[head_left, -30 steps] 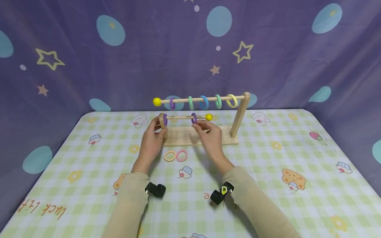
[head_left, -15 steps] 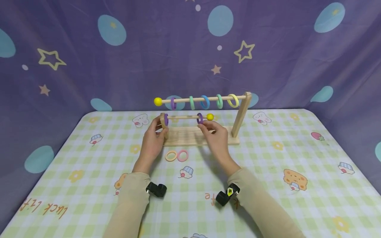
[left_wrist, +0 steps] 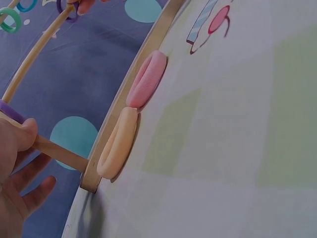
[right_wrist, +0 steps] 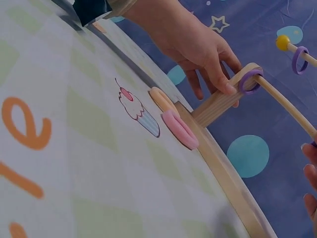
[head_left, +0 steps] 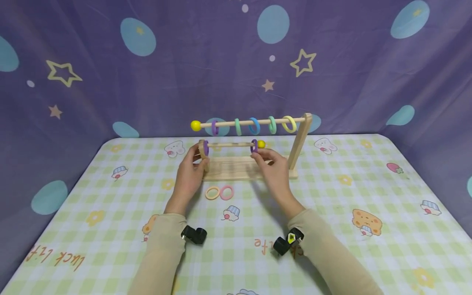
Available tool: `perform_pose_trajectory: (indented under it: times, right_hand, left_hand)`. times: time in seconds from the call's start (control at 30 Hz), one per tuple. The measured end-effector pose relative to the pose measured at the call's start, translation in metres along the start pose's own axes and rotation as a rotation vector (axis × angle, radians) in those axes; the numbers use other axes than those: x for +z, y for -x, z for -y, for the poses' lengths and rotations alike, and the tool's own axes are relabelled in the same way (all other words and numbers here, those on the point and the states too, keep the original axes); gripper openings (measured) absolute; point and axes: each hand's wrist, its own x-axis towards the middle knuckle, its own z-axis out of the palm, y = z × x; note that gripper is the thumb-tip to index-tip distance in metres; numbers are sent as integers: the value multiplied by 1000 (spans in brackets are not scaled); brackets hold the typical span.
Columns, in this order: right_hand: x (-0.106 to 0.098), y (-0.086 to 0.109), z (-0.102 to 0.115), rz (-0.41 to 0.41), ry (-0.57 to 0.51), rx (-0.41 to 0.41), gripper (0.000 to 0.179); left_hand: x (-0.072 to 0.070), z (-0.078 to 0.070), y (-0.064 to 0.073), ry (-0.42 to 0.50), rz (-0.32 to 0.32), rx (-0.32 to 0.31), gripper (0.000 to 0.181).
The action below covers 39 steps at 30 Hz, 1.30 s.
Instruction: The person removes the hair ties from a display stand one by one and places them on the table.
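Note:
A wooden rack (head_left: 236,169) stands on the table with two rods. My left hand (head_left: 189,176) grips the short left post (right_wrist: 218,103) between thumb and fingers. On the lower rod (head_left: 230,144), one purple ring (head_left: 206,148) sits against that post. My right hand (head_left: 273,167) pinches a second purple ring (head_left: 254,146) on the same rod, close to its yellow end ball (head_left: 261,144). The upper rod (head_left: 228,123) carries a purple ring (head_left: 215,128), two green rings, a blue ring (head_left: 254,126) and a yellow ring (head_left: 289,124).
An orange ring (head_left: 212,193) and a pink ring (head_left: 226,192) lie side by side on the checked tablecloth (head_left: 324,254), in front of the rack's base. The tall right post (head_left: 300,141) holds the upper rod. A purple curtain (head_left: 206,61) hangs behind.
My right hand has slid the purple ring rightward along the lower rod, from near mid-rod to beside the yellow ball. My left hand has stayed on the post.

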Motion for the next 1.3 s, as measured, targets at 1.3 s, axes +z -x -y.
perform_pose_trajectory:
  times: [1.3]
  right_hand:
    - [-27, -9, -1, 4, 39, 56, 24]
  left_hand:
    - [-1, 0, 0, 5, 7, -11, 52]
